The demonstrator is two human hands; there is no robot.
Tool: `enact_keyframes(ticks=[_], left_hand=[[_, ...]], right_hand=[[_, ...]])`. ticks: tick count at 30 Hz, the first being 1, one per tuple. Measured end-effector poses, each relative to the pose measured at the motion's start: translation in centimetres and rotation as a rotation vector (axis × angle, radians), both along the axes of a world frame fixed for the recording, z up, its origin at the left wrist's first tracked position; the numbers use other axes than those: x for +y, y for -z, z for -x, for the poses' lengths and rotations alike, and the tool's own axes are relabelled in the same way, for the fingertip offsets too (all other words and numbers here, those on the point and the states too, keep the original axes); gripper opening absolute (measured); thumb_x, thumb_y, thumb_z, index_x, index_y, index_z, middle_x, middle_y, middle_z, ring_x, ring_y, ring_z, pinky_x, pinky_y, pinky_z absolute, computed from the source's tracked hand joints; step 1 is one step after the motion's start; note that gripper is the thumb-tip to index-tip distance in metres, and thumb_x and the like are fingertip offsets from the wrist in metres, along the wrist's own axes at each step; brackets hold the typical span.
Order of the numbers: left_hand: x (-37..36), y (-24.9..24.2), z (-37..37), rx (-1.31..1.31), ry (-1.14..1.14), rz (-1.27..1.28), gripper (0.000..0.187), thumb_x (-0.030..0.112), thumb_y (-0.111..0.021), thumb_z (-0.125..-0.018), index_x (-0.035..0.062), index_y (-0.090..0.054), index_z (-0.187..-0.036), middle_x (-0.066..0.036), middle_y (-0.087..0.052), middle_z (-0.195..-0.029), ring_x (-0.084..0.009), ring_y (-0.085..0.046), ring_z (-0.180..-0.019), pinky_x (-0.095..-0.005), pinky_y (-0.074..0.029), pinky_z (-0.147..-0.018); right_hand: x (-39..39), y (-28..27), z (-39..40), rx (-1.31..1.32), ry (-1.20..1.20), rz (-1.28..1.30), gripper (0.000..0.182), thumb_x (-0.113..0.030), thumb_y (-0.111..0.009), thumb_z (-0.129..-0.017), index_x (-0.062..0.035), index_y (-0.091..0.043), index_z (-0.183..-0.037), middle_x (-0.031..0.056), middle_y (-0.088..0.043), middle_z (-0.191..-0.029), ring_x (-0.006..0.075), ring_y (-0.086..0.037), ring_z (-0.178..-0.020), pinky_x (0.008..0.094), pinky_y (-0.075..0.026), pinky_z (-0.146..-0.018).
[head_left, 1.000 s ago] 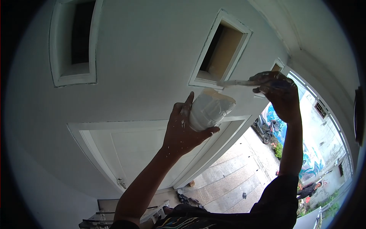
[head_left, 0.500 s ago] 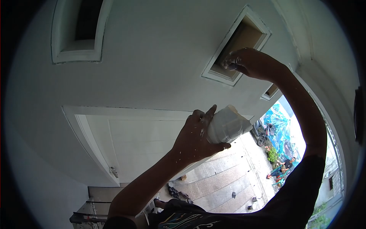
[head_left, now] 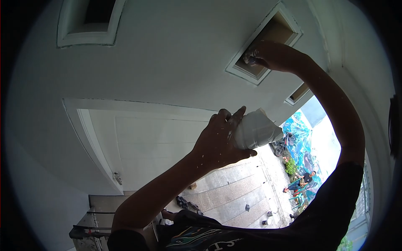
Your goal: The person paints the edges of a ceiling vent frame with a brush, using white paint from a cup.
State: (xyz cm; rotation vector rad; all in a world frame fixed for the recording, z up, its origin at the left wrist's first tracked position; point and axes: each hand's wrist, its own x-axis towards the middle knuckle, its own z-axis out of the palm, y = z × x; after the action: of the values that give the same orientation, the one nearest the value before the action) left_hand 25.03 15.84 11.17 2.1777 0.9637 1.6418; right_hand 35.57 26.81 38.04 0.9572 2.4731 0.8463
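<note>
White wall fills the frame; my left hand (head_left: 217, 144) wraps a paint-slick, probably slippery cup (head_left: 256, 130) mid-body at center, my right hand (head_left: 272, 56) pinches something small, unclear, upper right.

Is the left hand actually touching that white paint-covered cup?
Touching. The head view shows the left hand wrapped around the white cup, thumb under it and fingers pressed on its side, with no gap between them.
</note>
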Motion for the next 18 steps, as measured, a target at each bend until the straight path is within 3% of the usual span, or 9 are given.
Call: enact_keyframes(ticks=[5,7,11,13,18], left_hand=[[0.2,0.6,-0.2,0.027,0.002,-0.004,0.123,0.056,-0.095,-0.06,-0.0012,-0.04,-0.153,-0.02,-0.052,-0.12,-0.0332,-0.06,-0.109,-0.0473,-0.057,-0.096],[0.0,0.2,0.0,0.038,-0.001,0.018,0.121,0.059,-0.093,-0.062,-0.0011,-0.041,-0.153,-0.021,-0.052,-0.12,-0.0351,-0.059,-0.11,-0.0469,-0.057,-0.095],[-0.2,-0.1,-0.1,0.066,-0.011,0.029,0.119,0.062,-0.091,-0.064,-0.0008,-0.042,-0.152,-0.023,-0.053,-0.121,-0.0373,-0.059,-0.11,-0.0471,-0.058,-0.093],[-0.1,0.3,-0.5,0.045,0.0,-0.003,0.119,0.062,-0.091,-0.063,-0.0005,-0.042,-0.152,-0.023,-0.053,-0.121,-0.0374,-0.059,-0.11,-0.0475,-0.058,-0.092],[-0.2,0.5,-0.9,0.051,-0.003,-0.026,0.118,0.062,-0.091,-0.063,0.0,-0.043,-0.152,-0.023,-0.053,-0.123,-0.0376,-0.059,-0.111,-0.0476,-0.059,-0.091]], right_hand=[[0.3,-1.4,-0.1,-0.044,0.01,0.12,0.024,-0.029,-0.065,-0.101,-0.0111,-0.077,-0.113,0.0087,-0.073,-0.113,0.0273,-0.067,-0.112,0.0431,-0.054,-0.096],[-1.5,-1.2,0.6,0.015,-0.062,-0.096,0.025,-0.029,-0.065,-0.101,-0.0097,-0.077,-0.114,0.0089,-0.074,-0.111,0.0273,-0.069,-0.108,0.0426,-0.055,-0.095],[-1.5,-1.0,0.8,-0.008,-0.057,-0.035,0.025,-0.027,-0.064,-0.102,-0.0098,-0.076,-0.115,0.0093,-0.075,-0.113,0.0264,-0.07,-0.108,0.0428,-0.055,-0.095],[0.2,-0.4,-0.8,0.086,-0.104,0.017,0.022,-0.025,-0.063,-0.101,-0.0092,-0.075,-0.111,0.0123,-0.073,-0.102,0.0305,-0.07,-0.102,0.046,-0.055,-0.089],[0.5,0.1,-1.3,0.055,-0.117,-0.009,0.022,-0.023,-0.064,-0.101,-0.0075,-0.075,-0.112,0.0107,-0.074,-0.108,0.0294,-0.071,-0.104,0.0451,-0.056,-0.091]])
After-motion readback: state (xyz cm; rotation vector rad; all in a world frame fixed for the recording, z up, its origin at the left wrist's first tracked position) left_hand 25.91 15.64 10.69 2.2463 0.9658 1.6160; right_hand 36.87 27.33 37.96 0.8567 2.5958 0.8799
